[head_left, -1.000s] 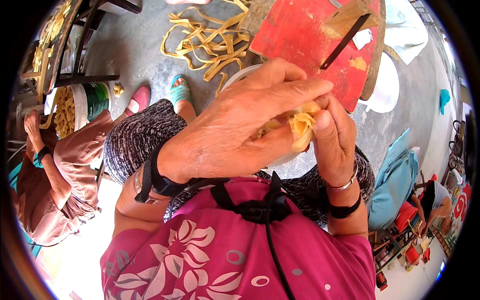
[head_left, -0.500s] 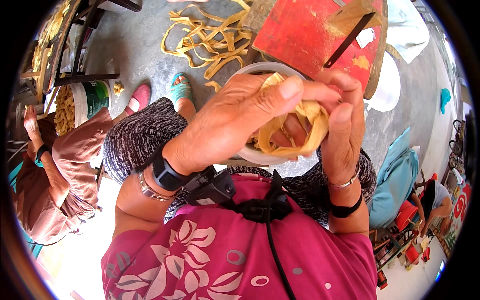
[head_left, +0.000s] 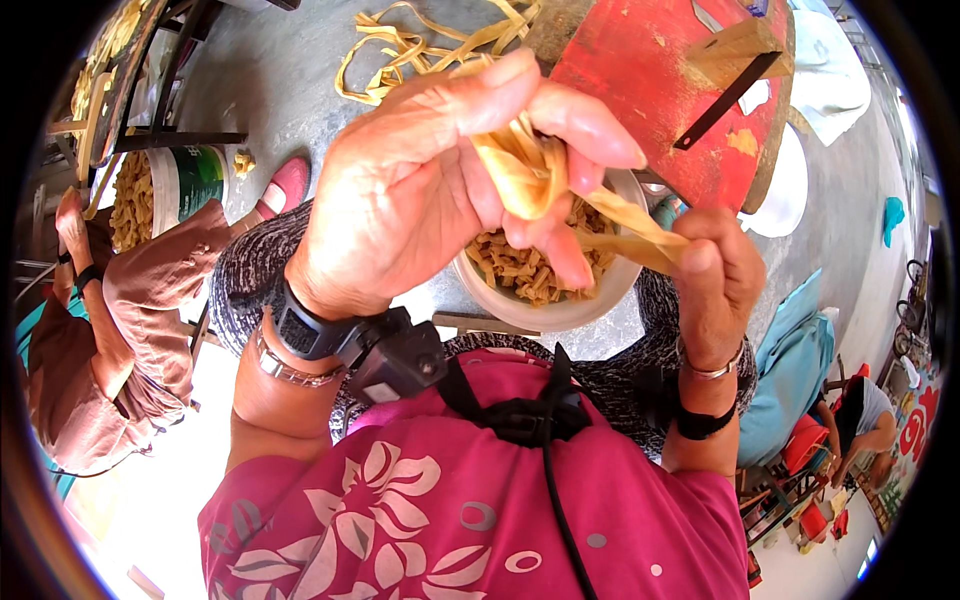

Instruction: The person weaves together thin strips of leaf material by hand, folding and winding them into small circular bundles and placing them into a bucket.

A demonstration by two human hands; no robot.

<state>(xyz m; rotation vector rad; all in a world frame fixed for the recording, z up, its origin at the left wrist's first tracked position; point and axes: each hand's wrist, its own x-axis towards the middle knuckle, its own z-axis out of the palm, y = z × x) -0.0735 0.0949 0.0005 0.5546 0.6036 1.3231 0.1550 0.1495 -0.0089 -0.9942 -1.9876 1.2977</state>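
A long flat yellow-tan strip (head_left: 632, 217) stretches between my two hands above a white tub. My left hand (head_left: 395, 175) has its fingers curled around a looped, bunched part of it. On the other side my right hand (head_left: 718, 285) pinches the strip's far part between thumb and fingers. Below them, the tub (head_left: 540, 318) stands between my knees, holding a heap of short knotted tan pieces (head_left: 525, 272). Part of the tub is hidden behind my hands.
Ahead to the right is a red board (head_left: 625, 75) bearing a wooden block (head_left: 735, 52) with a dark upright blade (head_left: 725, 105). Loose strips (head_left: 400, 50) lie on the floor. To the left, a seated person (head_left: 165, 300) is beside a white-green bucket (head_left: 198, 185) of similar pieces.
The loop of strip between my hands has been drawn out. My right hand has moved rightward and down, pulling the strip taut, while my left hand has shifted up and left.
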